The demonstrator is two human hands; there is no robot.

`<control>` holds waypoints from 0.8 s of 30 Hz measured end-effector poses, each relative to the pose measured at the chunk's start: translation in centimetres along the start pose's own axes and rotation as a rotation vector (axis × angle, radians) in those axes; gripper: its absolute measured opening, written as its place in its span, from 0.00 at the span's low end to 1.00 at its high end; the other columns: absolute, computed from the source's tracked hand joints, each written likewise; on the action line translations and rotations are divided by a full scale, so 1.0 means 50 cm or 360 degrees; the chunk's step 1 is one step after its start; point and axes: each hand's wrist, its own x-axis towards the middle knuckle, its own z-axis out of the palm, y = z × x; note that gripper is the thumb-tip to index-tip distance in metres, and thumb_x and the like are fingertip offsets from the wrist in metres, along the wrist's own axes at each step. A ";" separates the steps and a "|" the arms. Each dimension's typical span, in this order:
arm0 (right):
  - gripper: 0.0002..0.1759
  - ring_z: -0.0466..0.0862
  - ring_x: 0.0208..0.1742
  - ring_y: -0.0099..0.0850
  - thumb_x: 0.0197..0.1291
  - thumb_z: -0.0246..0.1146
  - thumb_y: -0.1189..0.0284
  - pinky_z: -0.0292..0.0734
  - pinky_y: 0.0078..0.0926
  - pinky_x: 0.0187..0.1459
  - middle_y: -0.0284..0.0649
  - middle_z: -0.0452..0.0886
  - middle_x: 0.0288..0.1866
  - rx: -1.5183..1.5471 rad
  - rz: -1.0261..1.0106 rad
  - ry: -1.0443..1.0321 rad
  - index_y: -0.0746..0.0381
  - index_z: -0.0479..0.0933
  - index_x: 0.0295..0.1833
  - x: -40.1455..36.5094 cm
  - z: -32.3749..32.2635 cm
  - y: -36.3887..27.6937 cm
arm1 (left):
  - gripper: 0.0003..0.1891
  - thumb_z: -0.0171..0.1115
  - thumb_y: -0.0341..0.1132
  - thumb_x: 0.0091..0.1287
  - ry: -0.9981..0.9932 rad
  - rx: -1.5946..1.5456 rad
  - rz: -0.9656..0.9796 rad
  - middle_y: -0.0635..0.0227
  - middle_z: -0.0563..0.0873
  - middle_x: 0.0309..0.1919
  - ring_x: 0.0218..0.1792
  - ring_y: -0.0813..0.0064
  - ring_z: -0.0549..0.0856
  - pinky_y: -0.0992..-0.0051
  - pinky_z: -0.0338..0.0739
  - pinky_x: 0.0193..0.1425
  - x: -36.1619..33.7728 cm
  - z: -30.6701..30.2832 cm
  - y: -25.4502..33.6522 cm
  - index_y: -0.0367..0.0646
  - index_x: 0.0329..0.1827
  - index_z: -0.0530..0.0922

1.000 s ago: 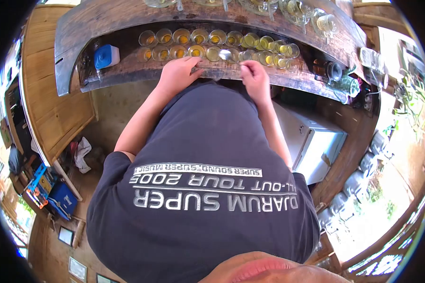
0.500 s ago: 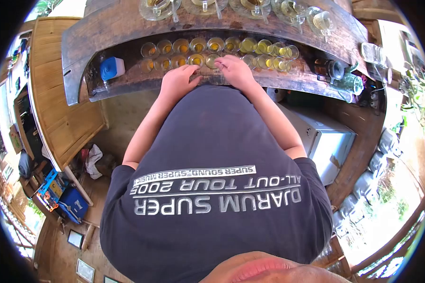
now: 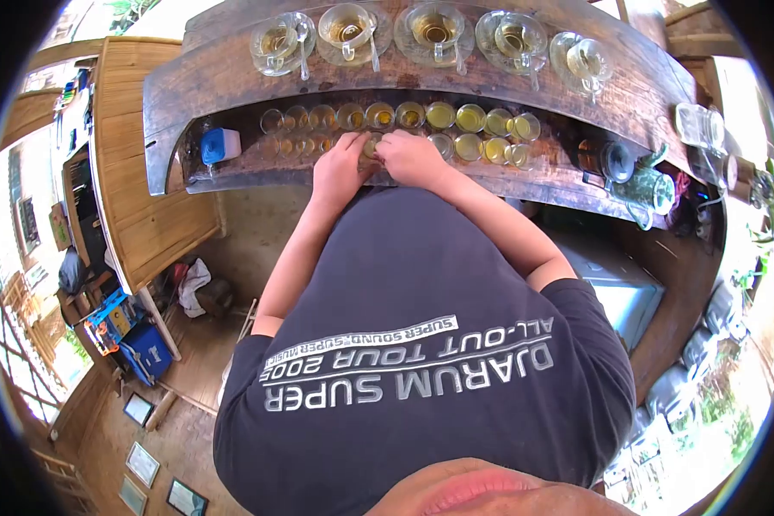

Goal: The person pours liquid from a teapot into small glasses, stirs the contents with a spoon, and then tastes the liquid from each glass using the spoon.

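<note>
My left hand [image 3: 339, 168] and my right hand [image 3: 411, 160] meet at the near row on the wooden shelf. Between their fingertips is a small glass cup [image 3: 371, 148], pinched from both sides and partly hidden by the fingers. Behind them runs a row of small glasses, among them one with amber liquid [image 3: 409, 115] and one with yellow-green liquid [image 3: 470, 117]. More glasses of the near row stand to the right, such as a yellowish one [image 3: 468, 147], and several smaller ones lie left of my left hand.
Glass cups on saucers with spoons, one of them a cup [image 3: 348, 27], line the raised counter [image 3: 224, 86]. A blue-lidded container [image 3: 220, 146] is at the shelf's left end. A dark-lidded jar [image 3: 614, 161] and a greenish glass mug [image 3: 654, 191] are at the right.
My hands have come closer together, and a small glass is now between their fingertips. The whole view has shifted, showing more of the cups on the upper counter.
</note>
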 end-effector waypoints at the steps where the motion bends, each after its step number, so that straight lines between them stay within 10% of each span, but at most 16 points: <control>1: 0.07 0.91 0.54 0.45 0.75 0.66 0.68 0.91 0.46 0.51 0.40 0.90 0.46 0.0042 0.0043 0.0062 0.58 0.87 0.45 0.000 -0.013 0.003 | 0.37 0.87 0.47 0.64 0.0027 -0.0001 -0.0023 0.62 0.90 0.68 0.64 0.51 0.93 0.55 0.90 0.63 0.004 0.002 0.008 0.49 0.77 0.86; 10: 0.09 0.91 0.53 0.44 0.78 0.67 0.66 0.90 0.44 0.52 0.40 0.91 0.45 0.0041 -0.0111 -0.0017 0.58 0.87 0.45 0.021 -0.021 0.015 | 0.35 0.90 0.47 0.59 0.0042 -0.0034 0.0024 0.61 0.93 0.64 0.61 0.51 0.94 0.55 0.90 0.62 0.031 0.010 -0.014 0.47 0.70 0.90; 24: 0.08 0.92 0.56 0.47 0.77 0.66 0.67 0.89 0.49 0.55 0.42 0.92 0.48 -0.0103 0.0569 0.0227 0.58 0.87 0.47 0.028 0.044 -0.042 | 0.31 0.87 0.54 0.60 -0.0156 -0.0181 0.0557 0.65 0.95 0.54 0.53 0.54 0.95 0.56 0.90 0.57 0.078 -0.005 -0.118 0.50 0.63 0.92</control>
